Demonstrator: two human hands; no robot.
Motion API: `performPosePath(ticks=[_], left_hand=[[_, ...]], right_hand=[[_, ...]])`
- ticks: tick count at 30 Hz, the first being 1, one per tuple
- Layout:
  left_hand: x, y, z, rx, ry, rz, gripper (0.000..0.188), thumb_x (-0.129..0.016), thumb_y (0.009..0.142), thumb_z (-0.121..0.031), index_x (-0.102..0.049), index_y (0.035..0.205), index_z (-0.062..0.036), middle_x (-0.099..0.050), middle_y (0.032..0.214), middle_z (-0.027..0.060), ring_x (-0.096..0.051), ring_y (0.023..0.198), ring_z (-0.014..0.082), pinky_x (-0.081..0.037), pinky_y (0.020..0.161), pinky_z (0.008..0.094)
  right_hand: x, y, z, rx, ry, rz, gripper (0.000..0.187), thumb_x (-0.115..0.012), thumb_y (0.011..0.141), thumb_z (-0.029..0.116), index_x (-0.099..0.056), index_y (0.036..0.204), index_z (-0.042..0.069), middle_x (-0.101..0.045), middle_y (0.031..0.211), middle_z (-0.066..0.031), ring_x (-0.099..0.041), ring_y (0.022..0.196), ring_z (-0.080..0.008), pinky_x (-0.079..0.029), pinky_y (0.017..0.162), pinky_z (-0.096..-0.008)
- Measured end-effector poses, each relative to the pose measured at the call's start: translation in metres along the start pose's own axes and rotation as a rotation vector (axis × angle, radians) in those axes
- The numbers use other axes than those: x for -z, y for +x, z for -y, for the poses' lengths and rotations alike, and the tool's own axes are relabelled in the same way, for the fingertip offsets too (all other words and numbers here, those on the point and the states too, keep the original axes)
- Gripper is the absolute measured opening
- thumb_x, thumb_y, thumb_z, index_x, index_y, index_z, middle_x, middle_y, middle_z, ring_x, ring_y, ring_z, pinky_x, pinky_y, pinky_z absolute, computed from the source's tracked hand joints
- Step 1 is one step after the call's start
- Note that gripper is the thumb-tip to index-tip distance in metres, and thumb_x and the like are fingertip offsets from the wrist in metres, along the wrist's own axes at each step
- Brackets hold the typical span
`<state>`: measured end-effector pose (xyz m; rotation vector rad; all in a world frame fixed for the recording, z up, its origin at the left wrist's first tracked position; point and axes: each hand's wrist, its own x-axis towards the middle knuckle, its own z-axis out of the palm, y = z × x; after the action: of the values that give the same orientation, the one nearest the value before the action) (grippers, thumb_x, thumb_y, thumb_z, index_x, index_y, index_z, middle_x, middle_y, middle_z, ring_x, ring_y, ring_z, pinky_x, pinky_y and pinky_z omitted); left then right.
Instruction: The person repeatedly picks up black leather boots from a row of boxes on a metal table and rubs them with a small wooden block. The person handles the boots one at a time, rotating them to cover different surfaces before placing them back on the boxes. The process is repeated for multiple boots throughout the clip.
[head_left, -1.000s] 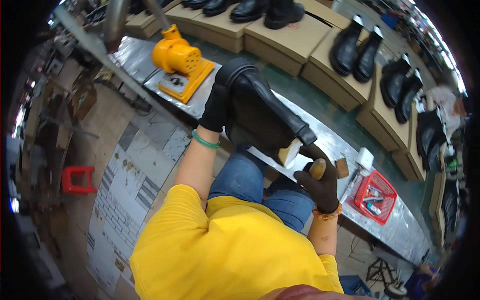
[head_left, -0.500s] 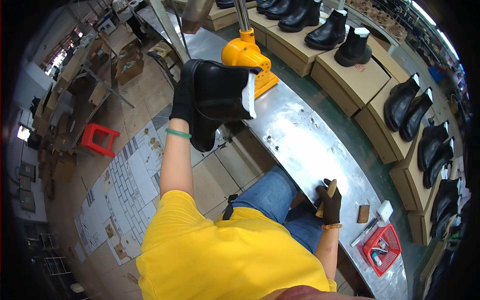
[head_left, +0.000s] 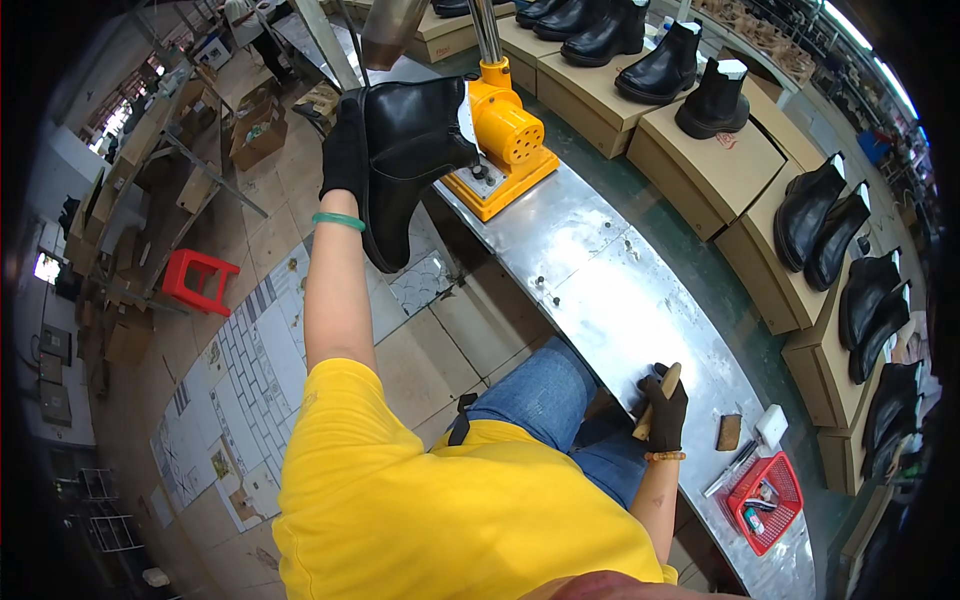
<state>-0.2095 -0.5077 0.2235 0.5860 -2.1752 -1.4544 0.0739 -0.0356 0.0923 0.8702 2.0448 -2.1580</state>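
Boot (head_left: 405,140), shaft toward the machine (head_left: 511,131), is gripped sole-side by the nearer left hand (head_left: 343,152); right hand (head_left: 670,417) clutches a stick (head_left: 657,401).

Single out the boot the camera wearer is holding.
The black boot held up in the gloved left hand; the boots beyond the metal table stand on cardboard boxes.

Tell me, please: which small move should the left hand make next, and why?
Perhaps ease the black boot away from the yellow machine: the left hand holds it by the sole, and its opening appears near the machine; contact is unclear.
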Motion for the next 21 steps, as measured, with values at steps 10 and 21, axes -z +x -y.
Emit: performPosePath(ticks=[10, 21], left_hand=[[0.009, 0.01, 0.029, -0.583, -0.092, -0.113, 0.059, -0.048, 0.088, -0.054, -0.059, 0.112, -0.0007, -0.061, 0.111, 0.0217, -0.057, 0.107, 0.0344, -0.044, 0.087, 0.0387], [0.015, 0.005, 0.014, -0.065, -0.252, 0.012, 0.064, -0.048, 0.087, -0.057, -0.056, 0.118, -0.0017, -0.06, 0.114, 0.0143, -0.058, 0.103, 0.0245, -0.045, 0.087, 0.035]], right_hand=[[-0.005, -0.002, 0.001, 0.039, 0.003, 0.001, 0.039, -0.062, 0.08, 0.014, -0.051, 0.113, -0.004, -0.059, 0.076, -0.0073, -0.056, 0.052, -0.0135, -0.048, 0.047, -0.0263], [-0.016, 0.0, 0.001, 0.029, 0.019, -0.07, 0.038, -0.063, 0.079, 0.017, -0.053, 0.11, -0.003, -0.059, 0.075, -0.007, -0.055, 0.051, -0.0138, -0.048, 0.046, -0.0274]])
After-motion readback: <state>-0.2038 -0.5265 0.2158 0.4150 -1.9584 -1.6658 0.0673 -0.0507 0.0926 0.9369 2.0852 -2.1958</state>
